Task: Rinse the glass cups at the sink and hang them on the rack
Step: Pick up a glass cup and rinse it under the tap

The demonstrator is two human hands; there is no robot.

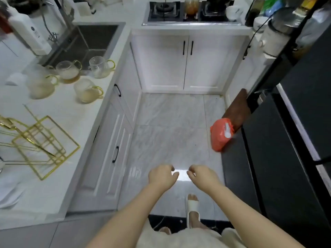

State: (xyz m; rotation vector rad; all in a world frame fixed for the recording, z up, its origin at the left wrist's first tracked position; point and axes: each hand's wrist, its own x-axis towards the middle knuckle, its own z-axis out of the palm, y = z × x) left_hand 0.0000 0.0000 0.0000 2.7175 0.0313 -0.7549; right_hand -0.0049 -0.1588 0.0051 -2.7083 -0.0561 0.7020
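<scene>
Both forearms extended forward over floor, left hand and right hand side by side, apart, fingers loosely curled, empty, touching nothing; four glass cups upright on counter by sink near edge; gold rack nearer along counter.

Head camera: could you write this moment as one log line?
left hand empty | right hand empty | four gold-handled glass cups beside sink | gold wire rack bare

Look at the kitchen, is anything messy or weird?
Yes. An orange plastic bag sits on the floor beside the dark fridge. The glass cups on the counter still look cloudy, some holding brownish dregs, and the gold rack is empty.
</scene>
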